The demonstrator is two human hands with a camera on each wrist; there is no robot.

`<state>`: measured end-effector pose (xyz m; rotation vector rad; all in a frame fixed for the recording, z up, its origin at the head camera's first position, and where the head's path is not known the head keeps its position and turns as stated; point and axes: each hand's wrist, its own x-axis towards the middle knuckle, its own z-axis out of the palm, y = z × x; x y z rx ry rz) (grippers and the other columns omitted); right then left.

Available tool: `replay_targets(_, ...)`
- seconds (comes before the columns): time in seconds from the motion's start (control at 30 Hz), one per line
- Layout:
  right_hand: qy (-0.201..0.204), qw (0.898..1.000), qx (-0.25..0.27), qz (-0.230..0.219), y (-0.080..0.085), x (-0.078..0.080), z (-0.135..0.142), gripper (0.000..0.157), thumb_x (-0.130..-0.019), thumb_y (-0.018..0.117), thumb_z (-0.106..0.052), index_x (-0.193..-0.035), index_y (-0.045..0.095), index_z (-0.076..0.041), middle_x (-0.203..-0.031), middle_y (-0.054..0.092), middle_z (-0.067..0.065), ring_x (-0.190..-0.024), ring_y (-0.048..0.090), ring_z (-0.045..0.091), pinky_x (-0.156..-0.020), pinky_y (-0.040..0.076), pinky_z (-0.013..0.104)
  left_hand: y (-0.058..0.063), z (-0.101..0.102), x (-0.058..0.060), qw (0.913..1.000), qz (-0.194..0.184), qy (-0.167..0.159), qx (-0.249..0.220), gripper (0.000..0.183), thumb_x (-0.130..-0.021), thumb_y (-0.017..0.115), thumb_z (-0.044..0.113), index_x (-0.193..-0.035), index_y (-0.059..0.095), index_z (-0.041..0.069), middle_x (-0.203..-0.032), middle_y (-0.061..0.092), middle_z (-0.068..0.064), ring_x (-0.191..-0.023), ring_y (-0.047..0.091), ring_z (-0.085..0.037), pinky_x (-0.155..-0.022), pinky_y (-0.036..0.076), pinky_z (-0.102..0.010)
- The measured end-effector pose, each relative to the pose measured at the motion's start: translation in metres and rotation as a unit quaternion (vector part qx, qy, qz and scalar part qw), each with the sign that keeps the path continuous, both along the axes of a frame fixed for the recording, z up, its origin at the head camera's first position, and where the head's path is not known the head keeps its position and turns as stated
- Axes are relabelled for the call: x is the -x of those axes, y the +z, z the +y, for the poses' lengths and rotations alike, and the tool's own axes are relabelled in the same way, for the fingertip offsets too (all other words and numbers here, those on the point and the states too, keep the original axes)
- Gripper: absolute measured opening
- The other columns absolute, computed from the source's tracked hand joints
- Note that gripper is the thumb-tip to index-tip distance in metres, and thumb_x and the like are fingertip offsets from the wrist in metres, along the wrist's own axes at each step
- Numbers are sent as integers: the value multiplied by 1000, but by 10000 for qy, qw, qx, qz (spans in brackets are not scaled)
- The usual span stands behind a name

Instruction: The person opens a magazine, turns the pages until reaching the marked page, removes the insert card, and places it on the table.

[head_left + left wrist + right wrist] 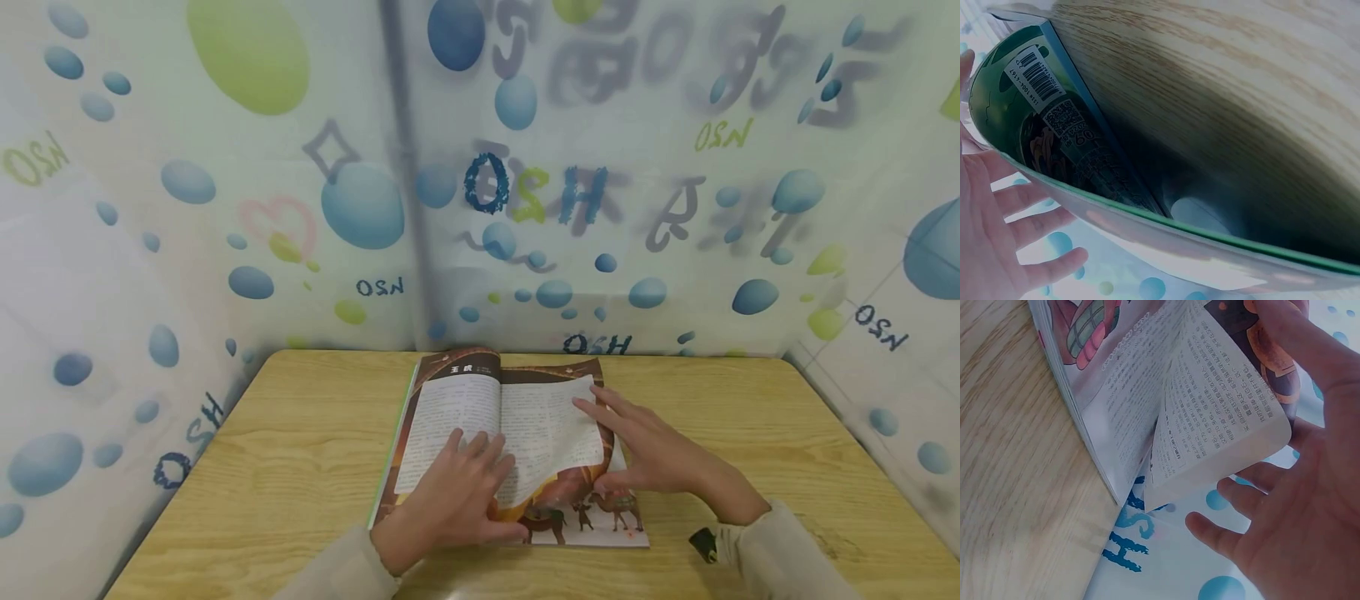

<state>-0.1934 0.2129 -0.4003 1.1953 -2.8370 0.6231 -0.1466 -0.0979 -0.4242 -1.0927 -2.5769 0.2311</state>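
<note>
An open magazine lies on the table, with dense printed text on both pages and a dark brown border along the top. My left hand rests across the lower middle near the fold, fingers spread and fairly straight. At the right edge, my right hand holds the turning page, its fingers on the upper face and the thumb at the lower edge. Below that raised page shows an illustrated page with camels. In the left wrist view, the green back cover bends upward, showing a barcode.
The light wood table extends on both sides of the magazine. A white curtain printed with blue and green drops stands around its back and sides. A small dark tag shows by the right sleeve.
</note>
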Motion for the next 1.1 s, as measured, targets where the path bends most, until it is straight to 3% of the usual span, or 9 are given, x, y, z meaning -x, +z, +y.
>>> replay_targets(0.13, -65, 9999, -15, -116, 3, 0, -1, 100, -78, 74, -61, -157, 31, -16, -158, 25, 25, -138, 36, 48, -99, 35, 71, 1, 0, 1, 10000, 81, -31, 39, 80, -83, 44, 83, -122, 67, 17, -128, 63, -8, -110, 61, -26, -91, 50, -53)
replay_targets(0.37, 75, 9999, 58, -130, 5, -2, 1, 94, -82, 74, -55, -155, 35, -11, -156, 29, 27, -136, 38, 51, -95, 37, 72, 2, -1, 2, 9995, 276, -150, -20, 72, -87, 51, 71, -137, 59, 18, -130, 61, -7, -108, 62, -23, -85, 52, -48)
replay_targets(0.53, 76, 9968, 247, -753, 9, -4, 5, 82, -88, 69, -50, -155, 36, -16, -157, 29, 26, -137, 35, 53, -94, 36, 75, 3, -1, 2, 9983, 306, -389, -294, 82, -88, 58, 63, -154, 38, 18, -147, 50, -9, -122, 57, -24, -90, 52, -48)
replay_targets(0.67, -96, 9907, 366, -1309, 13, -6, 6, 66, -97, 59, -43, -155, 37, -18, -158, 29, 24, -140, 31, 51, -98, 33, 74, 5, 0, 1, 9949, 382, -817, -458, 87, -89, 65, 54, -159, 25, 20, -162, 29, -10, -142, 39, -25, -105, 43, -50)
replay_targets(0.77, -201, 9866, 509, -1534, 15, -7, 5, 55, -104, 48, -37, -155, 37, -17, -159, 28, 23, -143, 26, 50, -103, 27, 74, 7, 1, 1, 9910, 519, -1188, -340, 85, -90, 67, 46, -160, 23, 25, -166, 15, -7, -151, 21, -24, -114, 31, -50)
replay_targets(0.9, -289, 9844, 726, -1574, 15, -7, 4, 50, -108, 39, -31, -155, 35, -15, -159, 28, 21, -144, 23, 49, -105, 24, 73, 9, 2, 0, 9857, 789, -1492, 5, 78, -92, 67, 40, -158, 28, 27, -166, 13, -2, -153, 10, -23, -119, 20, -52)
replay_targets(1.1, -395, 9882, 812, -1236, 15, -7, 4, 58, -107, 42, -31, -158, 25, -10, -161, 23, 21, -144, 23, 50, -105, 25, 73, 10, 2, -2, 9819, 1024, -1532, 449, 72, -94, 62, 41, -157, 31, 26, -165, 18, 0, -153, 10, -21, -120, 13, -52)
